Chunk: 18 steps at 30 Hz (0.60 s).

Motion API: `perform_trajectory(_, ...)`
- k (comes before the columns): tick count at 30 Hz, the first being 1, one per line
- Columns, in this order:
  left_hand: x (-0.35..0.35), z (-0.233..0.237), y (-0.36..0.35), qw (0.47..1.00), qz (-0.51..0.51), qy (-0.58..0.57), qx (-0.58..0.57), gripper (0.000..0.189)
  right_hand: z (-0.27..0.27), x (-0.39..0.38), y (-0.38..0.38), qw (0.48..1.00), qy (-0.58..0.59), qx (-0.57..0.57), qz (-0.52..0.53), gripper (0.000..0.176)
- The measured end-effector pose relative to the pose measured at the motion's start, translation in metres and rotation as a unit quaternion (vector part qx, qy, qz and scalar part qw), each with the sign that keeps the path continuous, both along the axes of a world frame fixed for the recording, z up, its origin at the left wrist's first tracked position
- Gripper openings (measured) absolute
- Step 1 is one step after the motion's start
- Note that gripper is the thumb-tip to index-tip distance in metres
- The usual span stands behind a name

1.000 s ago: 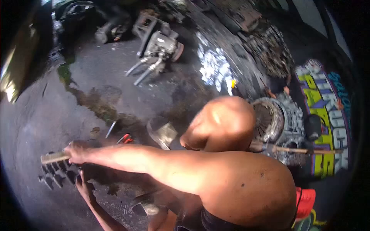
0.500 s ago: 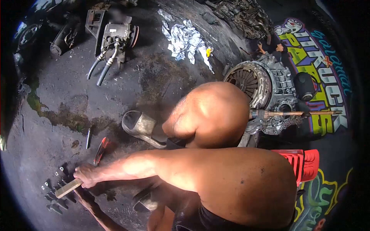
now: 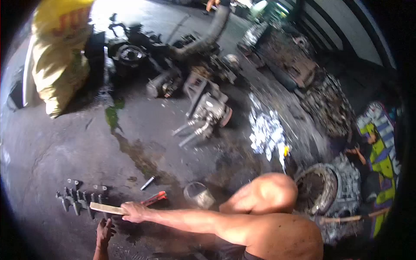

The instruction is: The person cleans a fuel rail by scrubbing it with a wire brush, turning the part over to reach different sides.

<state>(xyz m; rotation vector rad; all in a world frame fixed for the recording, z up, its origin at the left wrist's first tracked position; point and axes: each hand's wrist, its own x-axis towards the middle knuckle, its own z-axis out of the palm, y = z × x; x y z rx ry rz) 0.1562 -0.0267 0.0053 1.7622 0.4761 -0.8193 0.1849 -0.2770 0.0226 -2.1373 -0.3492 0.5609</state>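
My right hand (image 3: 135, 212) is closed around one end of a flat, pale wooden bar (image 3: 107, 209). The bar's other end lies over the right side of a row of small dark metal parts (image 3: 77, 203) on the floor. My left hand (image 3: 104, 232), in shade, is just below the bar with its fingers apart and nothing visible in it. Small rings or nuts (image 3: 100, 188) lie above the row. Beyond my right wrist is a red-and-black tool (image 3: 154, 198), with a silver pen-like rod (image 3: 147, 183) farther up.
A slipper (image 3: 200, 195) shows beside my bent knee (image 3: 271, 190). To the right stands a clutch and gearbox assembly (image 3: 318, 188). Crumpled white rags (image 3: 266, 132), a pump-like unit with hoses (image 3: 208, 110), an engine part (image 3: 290, 56) and a yellow sack (image 3: 60, 60) lie farther out.
The view has swung upward and left, bringing the sack into sight. My left hand now shows apart from the parts, fingers spread. My right hand still holds the wooden bar.
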Motion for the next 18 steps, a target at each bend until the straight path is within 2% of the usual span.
perform_trajectory(2, -0.001, -0.009, 0.007, 0.999, -0.038, -0.029, 0.021, 0.041, -0.003, 0.003, -0.005, 1.000, 0.011, -0.015, 0.022, 0.037)
perform_trajectory(5, 0.001, -0.021, 0.003, 0.992, -0.073, -0.078, 0.071, 0.042, 0.022, 0.009, -0.009, 0.997, 0.064, -0.010, 0.052, 0.036)
perform_trajectory(7, -0.001, -0.020, 0.002, 0.984, -0.087, -0.106, 0.113, 0.043, 0.021, 0.010, -0.011, 0.997, 0.020, -0.013, 0.073, 0.035)
perform_trajectory(8, 0.002, -0.018, 0.001, 0.966, -0.140, -0.113, 0.185, 0.046, 0.007, 0.008, -0.015, 0.998, 0.006, -0.007, 0.067, 0.035)
perform_trajectory(10, 0.000, -0.019, -0.007, 0.978, -0.035, -0.173, 0.115, 0.050, 0.004, 0.007, -0.018, 0.998, 0.004, -0.007, 0.062, 0.036)
perform_trajectory(13, -0.004, -0.025, -0.009, 0.967, -0.030, -0.221, 0.120, 0.057, -0.002, 0.007, -0.023, 0.999, 0.000, 0.001, 0.054, 0.037)
perform_trajectory(14, -0.003, -0.035, -0.006, 0.957, -0.070, -0.239, 0.146, 0.056, -0.003, 0.007, -0.023, 0.998, -0.013, -0.006, 0.059, 0.039)
perform_trajectory(16, -0.004, 0.001, -0.021, 0.987, 0.025, -0.136, 0.083, 0.053, 0.005, 0.006, -0.025, 0.998, -0.012, -0.007, 0.063, 0.039)
perform_trajectory(18, -0.002, 0.009, -0.021, 0.980, -0.005, -0.147, 0.130, 0.052, 0.003, 0.006, -0.022, 0.998, -0.007, -0.010, 0.059, 0.040)
